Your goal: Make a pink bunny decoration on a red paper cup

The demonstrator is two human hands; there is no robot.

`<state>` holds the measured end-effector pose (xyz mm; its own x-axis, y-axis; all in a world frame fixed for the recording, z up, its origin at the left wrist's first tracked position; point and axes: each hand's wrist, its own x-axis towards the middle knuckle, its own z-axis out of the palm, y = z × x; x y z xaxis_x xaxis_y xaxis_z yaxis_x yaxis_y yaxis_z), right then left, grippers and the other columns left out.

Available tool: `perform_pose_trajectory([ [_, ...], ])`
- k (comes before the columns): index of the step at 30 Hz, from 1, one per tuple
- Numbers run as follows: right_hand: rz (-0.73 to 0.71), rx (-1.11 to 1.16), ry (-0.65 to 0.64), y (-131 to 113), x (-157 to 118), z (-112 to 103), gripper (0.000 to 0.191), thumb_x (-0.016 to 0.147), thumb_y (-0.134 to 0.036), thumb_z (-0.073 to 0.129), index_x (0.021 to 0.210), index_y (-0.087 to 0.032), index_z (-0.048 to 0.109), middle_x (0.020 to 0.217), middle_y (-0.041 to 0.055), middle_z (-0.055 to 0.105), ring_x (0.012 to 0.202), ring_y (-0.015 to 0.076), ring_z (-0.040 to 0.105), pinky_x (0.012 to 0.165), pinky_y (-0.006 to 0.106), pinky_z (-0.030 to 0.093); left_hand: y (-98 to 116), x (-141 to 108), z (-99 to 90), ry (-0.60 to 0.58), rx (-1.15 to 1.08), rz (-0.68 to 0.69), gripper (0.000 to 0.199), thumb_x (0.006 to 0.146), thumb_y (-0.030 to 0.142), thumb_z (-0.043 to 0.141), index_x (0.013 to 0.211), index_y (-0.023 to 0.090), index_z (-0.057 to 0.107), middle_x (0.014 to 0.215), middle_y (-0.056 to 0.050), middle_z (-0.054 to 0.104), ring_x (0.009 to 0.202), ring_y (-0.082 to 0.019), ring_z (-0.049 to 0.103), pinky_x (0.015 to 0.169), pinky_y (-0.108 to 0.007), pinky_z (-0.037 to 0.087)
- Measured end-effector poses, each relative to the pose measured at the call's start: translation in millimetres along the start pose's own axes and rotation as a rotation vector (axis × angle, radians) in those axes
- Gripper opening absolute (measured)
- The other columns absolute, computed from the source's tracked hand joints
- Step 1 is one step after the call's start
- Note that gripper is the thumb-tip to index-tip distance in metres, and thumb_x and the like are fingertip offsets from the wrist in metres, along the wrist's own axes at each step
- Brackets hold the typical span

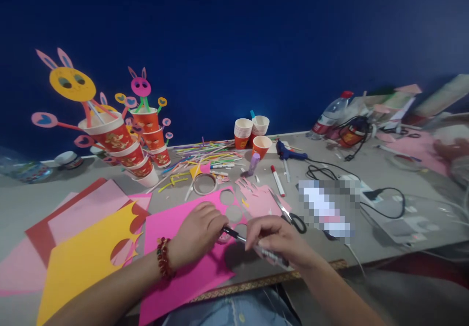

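Observation:
My left hand [200, 230], with a red bead bracelet at the wrist, is over the bright pink sheet [161, 238], its fingers closed on the black end of a pen [238, 236]. Just right of it, my right hand [276, 240] is closed round the clear barrel of the same pen. Round holes are cut in the pink sheet near its upper right corner. A pale pink paper piece [262, 194] and scissors [293, 217] lie beyond my right hand.
Stacked red cups with paper rabbit faces [117, 138] stand at the left, near a yellow sheet [84, 248]. Behind are a tape roll [204, 184], straws, cups [261, 146] and a glue gun [291, 153]. At far right is another person's hand [449, 145].

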<state>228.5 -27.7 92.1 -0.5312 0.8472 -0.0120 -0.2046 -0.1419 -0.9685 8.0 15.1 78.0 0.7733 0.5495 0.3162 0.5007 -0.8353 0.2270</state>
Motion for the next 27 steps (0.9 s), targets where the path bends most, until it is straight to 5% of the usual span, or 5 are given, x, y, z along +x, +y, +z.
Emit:
perform_pose_trajectory([
  [5,-0.224,0.191,0.114,35.6,17.1,7.3,0.08,0.07,-0.087,0.046,0.098,-0.016,0.069,0.062,0.0007,0.054,0.048,0.012,0.045,0.044,0.024,0.036,9.1,-0.4,-3.9,-0.245,0.015,-0.271,0.015,0.092,0.016,0.049,0.085,0.015,0.062,0.078,-0.007,0.07,0.076,-0.023,0.064,0.073,-0.034,0.046],
  [12,-0.216,-0.25,0.258,29.9,24.2,20.0,0.037,0.087,-0.052,0.063,0.071,-0.019,0.063,0.062,-0.0022,0.051,0.052,0.0105,0.046,0.05,0.024,0.036,16.2,-14.8,-6.4,-0.364,-0.148,-0.316,0.031,0.1,0.038,0.035,0.098,0.018,0.058,0.081,-0.007,0.07,0.072,-0.022,0.064,0.063,-0.028,0.04],
  [19,-0.243,-0.116,0.348,11.4,9.7,29.8,0.028,0.088,-0.037,0.065,0.067,-0.019,0.058,0.051,-0.0052,0.05,0.037,0.007,0.042,0.036,0.02,0.029,26.1,-29.5,-26.6,-0.325,-0.551,-0.266,0.048,0.1,0.052,0.024,0.083,0.018,0.053,0.073,-0.002,0.06,0.063,-0.014,0.052,0.061,-0.025,0.038],
  [24,-0.629,0.027,0.779,-37.5,-6.2,-18.7,0.026,0.089,-0.036,0.06,0.067,-0.022,0.055,0.042,-0.0091,0.04,0.035,0.0069,0.034,0.038,0.019,0.032,-8.4,-49.9,-23.7,-0.245,-0.508,-0.552,0.053,0.103,0.044,0.011,0.071,0.02,0.045,0.053,0.004,0.044,0.047,-0.011,0.046,0.053,-0.023,0.04],
  [27,-0.449,-0.022,0.806,-30.3,-7.0,-34.0,0.023,0.083,-0.032,0.068,0.067,-0.02,0.057,0.047,-0.0054,0.052,0.037,0.007,0.041,0.036,0.018,0.03,-52.1,-46.0,-19.1,-0.109,-0.148,-0.634,0.038,0.101,0.04,0.029,0.087,0.018,0.056,0.075,-0.005,0.062,0.071,-0.019,0.06,0.07,-0.031,0.045],
])
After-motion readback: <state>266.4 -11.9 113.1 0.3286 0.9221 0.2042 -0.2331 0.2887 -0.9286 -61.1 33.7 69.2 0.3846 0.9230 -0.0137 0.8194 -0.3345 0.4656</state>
